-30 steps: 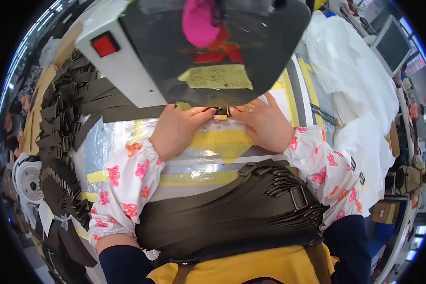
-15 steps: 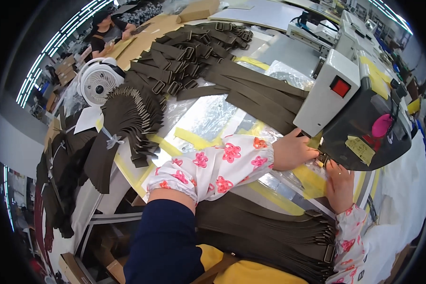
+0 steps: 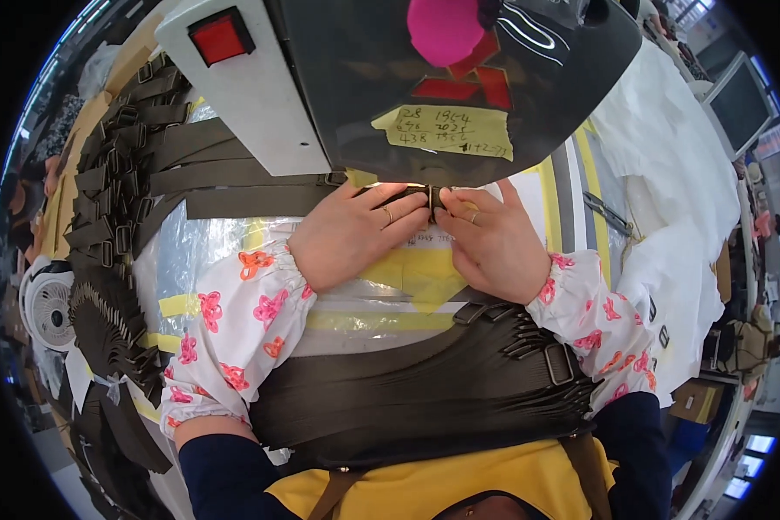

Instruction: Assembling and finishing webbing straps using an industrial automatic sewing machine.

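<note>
Two hands pinching small, seemingly olive strap end

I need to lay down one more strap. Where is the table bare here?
One bare patch: the yellow-taped table between the left hand and right hand, above the lap strap bundle. Another lies right of the right hand, by the white cloth. The left side is crowded with stacked straps.
</note>
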Demonstrator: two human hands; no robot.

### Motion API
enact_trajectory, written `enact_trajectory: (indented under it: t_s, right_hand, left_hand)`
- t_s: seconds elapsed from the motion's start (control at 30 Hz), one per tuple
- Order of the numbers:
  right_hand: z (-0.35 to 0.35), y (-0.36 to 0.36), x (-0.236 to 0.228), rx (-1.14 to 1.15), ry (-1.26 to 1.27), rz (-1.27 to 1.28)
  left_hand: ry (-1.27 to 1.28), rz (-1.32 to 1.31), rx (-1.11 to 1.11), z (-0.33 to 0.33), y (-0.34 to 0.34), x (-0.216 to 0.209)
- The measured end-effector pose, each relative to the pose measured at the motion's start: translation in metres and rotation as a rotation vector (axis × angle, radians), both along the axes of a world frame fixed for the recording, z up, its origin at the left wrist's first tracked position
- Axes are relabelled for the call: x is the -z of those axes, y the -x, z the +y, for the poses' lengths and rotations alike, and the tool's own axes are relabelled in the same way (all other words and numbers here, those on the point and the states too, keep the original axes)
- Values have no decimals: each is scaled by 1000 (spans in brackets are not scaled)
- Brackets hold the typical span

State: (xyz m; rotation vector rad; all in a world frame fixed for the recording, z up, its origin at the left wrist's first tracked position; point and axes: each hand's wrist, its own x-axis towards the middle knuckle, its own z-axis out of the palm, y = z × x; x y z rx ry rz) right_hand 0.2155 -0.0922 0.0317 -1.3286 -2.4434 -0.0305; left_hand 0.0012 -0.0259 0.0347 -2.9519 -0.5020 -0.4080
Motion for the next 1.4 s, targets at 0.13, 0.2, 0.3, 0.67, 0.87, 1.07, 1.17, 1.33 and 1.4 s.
enact_trajectory:
  t_s: [0.13,0.2,0.3,0.67,0.87,1.07,1.17,1.33,1.4]
  right_hand:
    - [0,-1,1,1,-29,-30]
    - [1,-1,3,5,-64,-33]
    - [6,1,7,6,-61,-11]
    - [4,-6,2,1,-30,2]
    - [18,-9,-4,7,93,18]
    - [18,-9,-2,74,154,19]
    - [17,-8,13,84,33,42]
    - [20,-12,18,42,30,177]
    - [21,-14,22,30,25,215]
  left_hand:
    - [61,2,-14,3,1,2]
    - [53,-31,-7,3,0,2]
    - [69,-79,0,9,2,1]
    - [198,-216,-29,4,0,12]
    - [256,-260,-161,11,3,18]
    - [322,-136,-310,11,3,18]
    - [317,-182,-280,12,1,22]
    - [-22,-113,-381,7,4,18]
    - [-48,-103,-342,8,6,13]
